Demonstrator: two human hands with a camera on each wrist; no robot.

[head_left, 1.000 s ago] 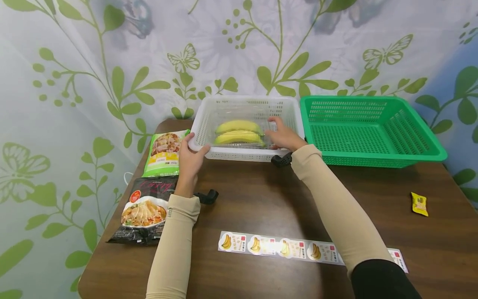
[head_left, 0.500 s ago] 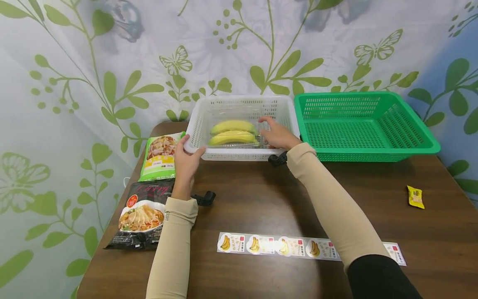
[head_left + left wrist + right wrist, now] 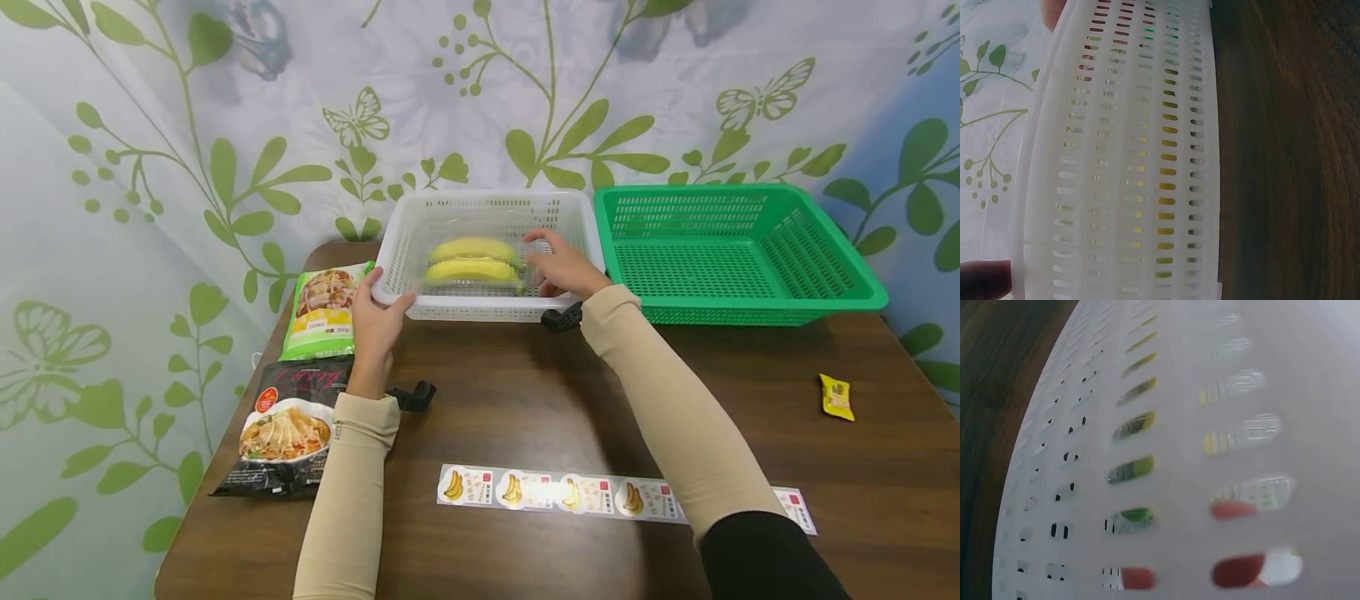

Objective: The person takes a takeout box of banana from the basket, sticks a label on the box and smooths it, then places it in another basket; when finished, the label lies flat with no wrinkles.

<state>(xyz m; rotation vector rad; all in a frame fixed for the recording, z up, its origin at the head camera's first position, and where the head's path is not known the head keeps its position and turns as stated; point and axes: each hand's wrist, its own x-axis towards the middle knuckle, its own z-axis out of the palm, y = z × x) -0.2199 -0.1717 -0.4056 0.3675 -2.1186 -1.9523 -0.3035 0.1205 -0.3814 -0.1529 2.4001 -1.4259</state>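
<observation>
Inside the white basket lies a clear plastic box of bananas. My left hand grips that basket's front left corner, thumb on the front rim and fingers at the left side. Over the right end of the box, my right hand reaches in with bent fingers and holds it there. The thumb's contact is partly hidden. Yellow from the bananas shows through slots in the basket wall in the left wrist view. Reddish fingertips appear behind slots in the right wrist view.
A green basket stands right beside the white one. On the left lie a green food bag and a black noodle bag. A strip of banana labels lies in front; a small yellow packet sits at the right.
The view shifts slightly with the head. The bananas lie a little more level within the basket now. Both hands keep nearly the same place on basket and box.
</observation>
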